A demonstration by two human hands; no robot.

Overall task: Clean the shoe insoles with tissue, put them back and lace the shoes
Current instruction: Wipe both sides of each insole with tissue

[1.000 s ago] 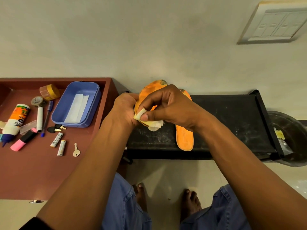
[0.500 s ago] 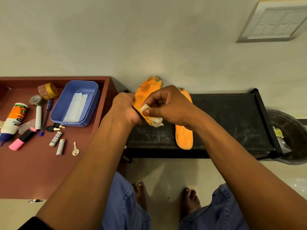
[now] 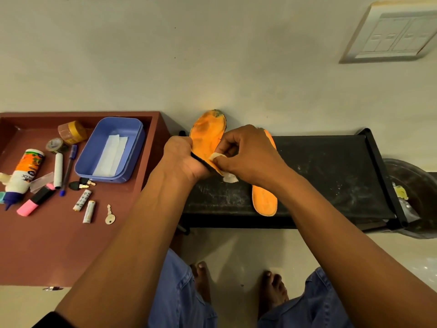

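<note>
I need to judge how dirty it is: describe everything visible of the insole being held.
The held insole is orange on top with a thin dark underside edge, and looks like foam. Dark grime stains its toe end and middle. It is tilted up, toe end toward the wall, above the black shelf. The left hand grips its heel end; the right hand presses a white tissue against its surface.

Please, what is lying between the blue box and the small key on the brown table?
In the head view, black keys and two white batteries lie between the blue box and the key.
</note>
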